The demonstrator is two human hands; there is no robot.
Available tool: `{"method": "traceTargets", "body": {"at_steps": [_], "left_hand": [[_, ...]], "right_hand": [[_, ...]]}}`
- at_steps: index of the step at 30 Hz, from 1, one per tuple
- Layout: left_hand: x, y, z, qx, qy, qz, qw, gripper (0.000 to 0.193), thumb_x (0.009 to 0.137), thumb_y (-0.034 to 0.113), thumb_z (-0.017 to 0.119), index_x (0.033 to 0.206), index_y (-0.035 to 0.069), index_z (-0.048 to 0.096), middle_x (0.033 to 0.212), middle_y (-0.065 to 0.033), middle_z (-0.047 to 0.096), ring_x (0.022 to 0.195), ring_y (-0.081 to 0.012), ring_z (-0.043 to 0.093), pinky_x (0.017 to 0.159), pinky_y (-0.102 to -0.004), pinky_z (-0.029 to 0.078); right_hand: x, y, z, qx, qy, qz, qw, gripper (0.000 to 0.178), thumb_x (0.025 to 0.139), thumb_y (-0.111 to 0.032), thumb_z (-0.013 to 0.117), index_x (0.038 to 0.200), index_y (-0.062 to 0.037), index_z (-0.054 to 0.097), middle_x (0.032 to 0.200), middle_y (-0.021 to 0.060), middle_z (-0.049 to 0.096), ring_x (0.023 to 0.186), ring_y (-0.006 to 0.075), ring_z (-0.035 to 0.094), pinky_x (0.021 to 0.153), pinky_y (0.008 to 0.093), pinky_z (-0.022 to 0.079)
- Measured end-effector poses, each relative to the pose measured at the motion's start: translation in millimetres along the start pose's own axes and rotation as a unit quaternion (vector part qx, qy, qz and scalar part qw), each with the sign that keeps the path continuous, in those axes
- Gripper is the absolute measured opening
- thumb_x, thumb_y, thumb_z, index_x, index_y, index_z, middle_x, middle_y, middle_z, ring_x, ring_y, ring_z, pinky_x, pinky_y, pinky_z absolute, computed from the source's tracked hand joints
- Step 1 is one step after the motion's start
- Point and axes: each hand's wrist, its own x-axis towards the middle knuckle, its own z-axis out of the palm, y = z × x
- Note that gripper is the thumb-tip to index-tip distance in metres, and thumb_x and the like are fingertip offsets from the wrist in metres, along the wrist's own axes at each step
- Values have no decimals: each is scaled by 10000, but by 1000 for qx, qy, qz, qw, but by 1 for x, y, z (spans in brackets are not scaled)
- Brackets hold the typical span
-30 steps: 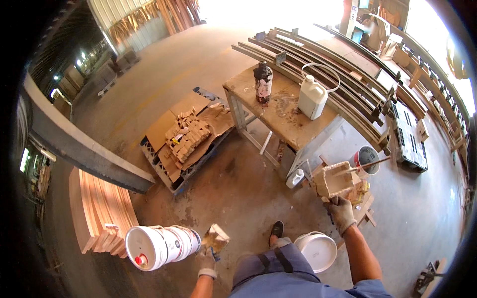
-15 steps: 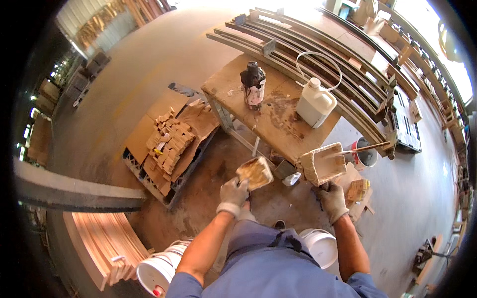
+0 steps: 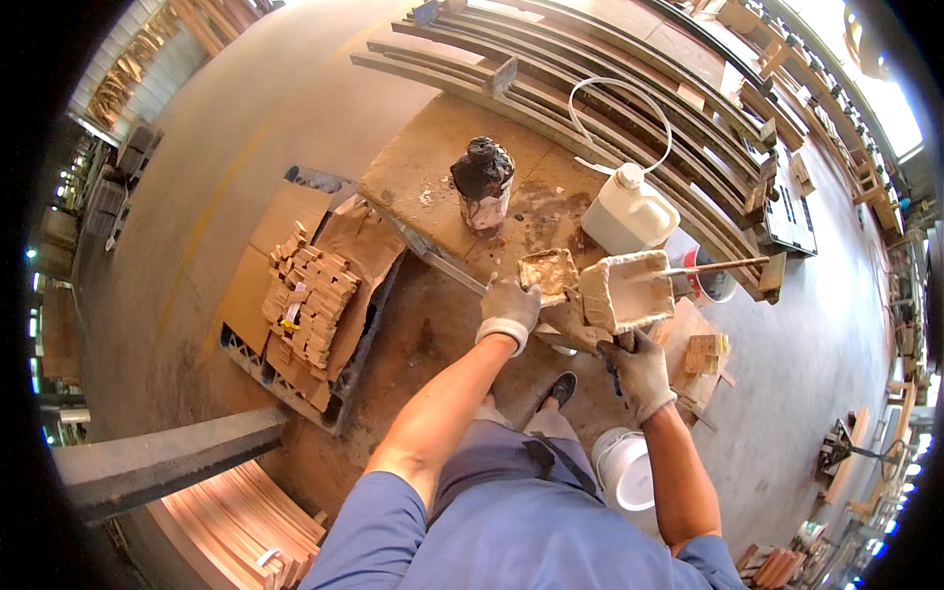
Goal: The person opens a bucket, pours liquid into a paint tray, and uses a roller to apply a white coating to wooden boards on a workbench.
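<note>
Gripping, left hand: the left hand [image 3: 511, 305], in a pale work glove, pinches the near left side of a small tray [image 3: 548, 275], its fingers bent against the edge.
Small tray: just beyond the left hand and to its right, with a crusted, yellowish-brown inside facing up; it is raised near the front edge of the surface.
Gripping, right hand: the right hand [image 3: 641, 376], also gloved, is curled in at the near edge of a tub [image 3: 627, 292]; exactly what the fingertips clasp underneath is hidden.
Tub: directly beyond the right hand, squarish, with a thick, rough pale rim and a pale inside, tilted so that its hollow shows.
Tray to tub: the small tray is just left of the tub, between the two hands; I cannot tell whether their rims touch.
Stick: a thin brown stick [image 3: 723, 265] leans over the tub's right rim, one end inside, the other reaching out past a bucket with a red band [image 3: 715, 278].
Surface: the stained brown surface [image 3: 418, 162] carries a dark-coated bottle [image 3: 484, 187] and, to its right, a white jug [image 3: 629, 211], with a looped pale hose [image 3: 672, 128] behind the jug.
Floor: wood blocks [image 3: 310, 305] lie heaped on cardboard over a pallet at left; a white bucket [image 3: 622, 470] stands near the feet.
</note>
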Motion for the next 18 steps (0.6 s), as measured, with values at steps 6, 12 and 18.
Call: {"method": "traceTargets", "body": {"at_steps": [6, 12, 18], "left_hand": [[4, -7, 24, -60, -9, 12, 998, 508, 951, 398, 690, 1268, 0, 689, 1151, -256, 739, 1143, -380, 697, 1005, -471, 541], [-8, -6, 30, -158, -15, -54, 986, 465, 933, 303, 731, 1299, 20, 685, 1128, -248, 746, 1102, -362, 716, 990, -433, 550], [6, -27, 54, -162, 1, -12, 987, 405, 928, 239, 746, 1255, 5, 698, 1047, -215, 769, 1016, -341, 741, 894, -429, 559]], "right_hand": [[43, 5, 28, -4, -11, -24, 1000, 226, 895, -124, 776, 1051, 25, 709, 864, 23, 692, 757, 137, 597, 719, 324, 519], [76, 22, 44, -53, -19, -68, 996, 356, 858, -185, 755, 1148, 20, 725, 1012, 213, 775, 959, 324, 749, 869, 401, 555], [83, 24, 54, -69, -23, -97, 993, 346, 850, -208, 727, 1132, -7, 728, 1005, 256, 754, 1008, 406, 732, 894, 437, 549]]}}
